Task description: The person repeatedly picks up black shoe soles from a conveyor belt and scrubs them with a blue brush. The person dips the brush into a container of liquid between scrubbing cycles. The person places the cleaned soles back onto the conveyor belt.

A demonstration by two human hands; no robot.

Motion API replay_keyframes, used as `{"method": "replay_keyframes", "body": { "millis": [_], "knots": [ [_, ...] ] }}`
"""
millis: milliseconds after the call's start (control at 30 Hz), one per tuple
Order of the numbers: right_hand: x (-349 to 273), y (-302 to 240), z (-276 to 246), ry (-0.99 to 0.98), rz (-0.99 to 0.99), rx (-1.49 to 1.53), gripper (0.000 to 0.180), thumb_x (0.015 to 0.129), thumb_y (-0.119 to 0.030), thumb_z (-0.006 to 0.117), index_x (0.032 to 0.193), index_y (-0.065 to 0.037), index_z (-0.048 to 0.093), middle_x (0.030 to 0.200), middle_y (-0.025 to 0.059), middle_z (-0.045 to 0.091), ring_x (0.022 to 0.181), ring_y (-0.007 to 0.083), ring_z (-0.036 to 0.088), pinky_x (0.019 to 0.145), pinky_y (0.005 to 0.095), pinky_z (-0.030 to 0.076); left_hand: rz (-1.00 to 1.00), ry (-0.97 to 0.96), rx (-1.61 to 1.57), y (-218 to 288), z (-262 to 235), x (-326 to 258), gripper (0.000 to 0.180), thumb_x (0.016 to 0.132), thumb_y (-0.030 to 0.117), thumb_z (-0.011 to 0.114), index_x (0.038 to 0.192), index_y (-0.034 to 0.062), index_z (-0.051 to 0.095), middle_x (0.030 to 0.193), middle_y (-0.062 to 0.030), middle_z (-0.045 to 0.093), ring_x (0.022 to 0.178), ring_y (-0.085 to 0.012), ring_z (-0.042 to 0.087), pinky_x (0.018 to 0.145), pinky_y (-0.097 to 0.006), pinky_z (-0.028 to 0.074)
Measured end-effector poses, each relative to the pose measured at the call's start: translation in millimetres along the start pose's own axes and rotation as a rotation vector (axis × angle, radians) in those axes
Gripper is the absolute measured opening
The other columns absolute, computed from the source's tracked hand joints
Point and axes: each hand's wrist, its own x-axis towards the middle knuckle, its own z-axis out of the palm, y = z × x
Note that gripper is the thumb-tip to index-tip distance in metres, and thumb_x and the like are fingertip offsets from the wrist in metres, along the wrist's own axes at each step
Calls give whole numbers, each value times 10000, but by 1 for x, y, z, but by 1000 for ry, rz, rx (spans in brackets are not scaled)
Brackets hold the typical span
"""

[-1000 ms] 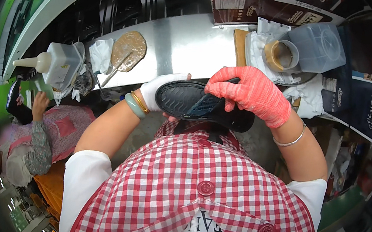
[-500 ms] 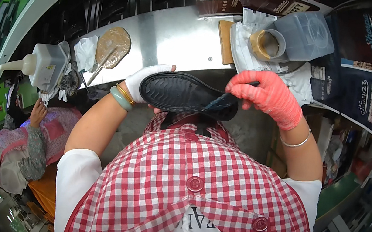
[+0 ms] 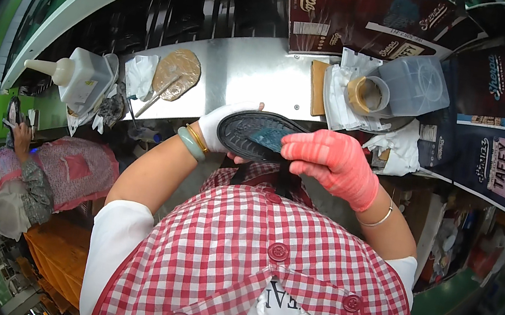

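Black shoe sole (image 3: 255, 134), oval, ridged rim up, held above the near edge of the steel worktop (image 3: 244, 73). Left hand (image 3: 222, 125), white-gloved, gripping its left end; right hand (image 3: 331, 161), red-gloved, curled over its right end, pressing a teal pad (image 3: 266, 137).

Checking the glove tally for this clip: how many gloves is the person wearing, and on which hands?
2. A white glove on the left hand, gripping the end of the black shoe sole, and a red glove on the right hand, resting over the sole's other end. No others visible.
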Motion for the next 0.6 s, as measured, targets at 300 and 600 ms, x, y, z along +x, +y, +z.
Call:
{"method": "replay_keyframes", "body": {
  "millis": [300,600],
  "knots": [
    [-17,-31,-31,531,236,503,230,838,-137,668,1003,22,653,911,111,677,747,139,637,652,222,490,456,58,-109,-21,18,-34,526,927,429,439,1228,1,486,1004,-192,635,761,-326,659,676,-446,551],
    [-22,-4,-23,1089,322,767,356,863,-266,667,1124,-45,565,793,-26,532,607,56,495,585,158,419,913,154,65,-26,27,-61,486,934,361,491,1274,15,451,1108,-128,604,931,-236,632,839,-379,514]
  ]
}}
